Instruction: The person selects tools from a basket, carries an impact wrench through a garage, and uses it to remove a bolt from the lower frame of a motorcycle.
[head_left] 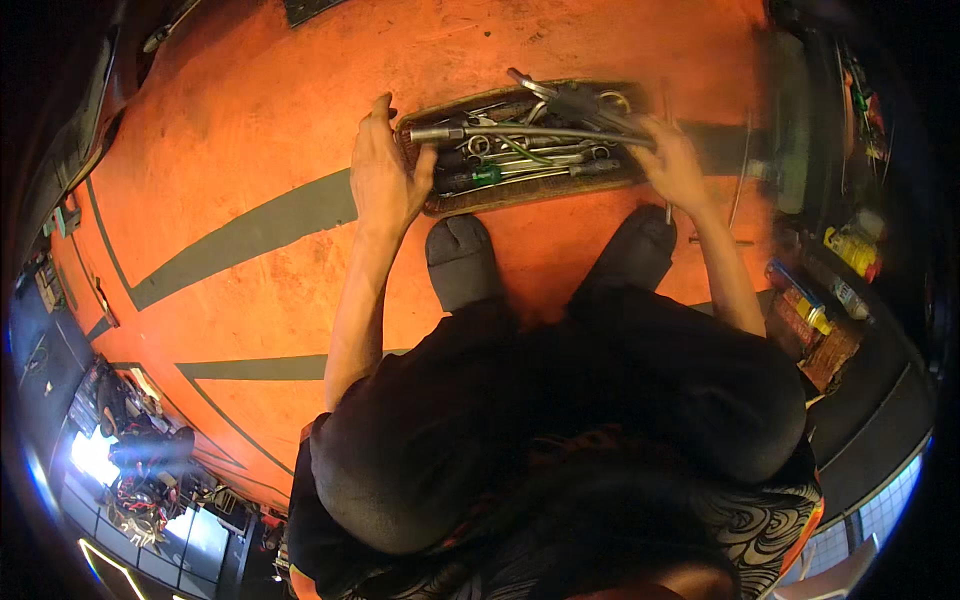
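A long, shallow brown tray (520, 196) lies on the orange floor ahead of my feet, full of mixed hand tools. My left hand (383, 180) is open at its left end, fingers spread and thumb by the rim. At the right end, my right hand (672, 165) is closed around the end of a long metal socket wrench (530, 131), which lies slantless across the tray, its socket end near my left thumb. A dark, blurred tool (585, 105) crosses beside it, also reaching my right hand. Below are ring spanners (479, 146) and a green-handled screwdriver (487, 175).
My dark-socked feet (462, 262) are close to the tray's near side. Thin metal rods (742, 175) lie to the right. Farther right are a yellow container (853, 250) and boxes (800, 310). Dark stripes (250, 235) mark the orange floor.
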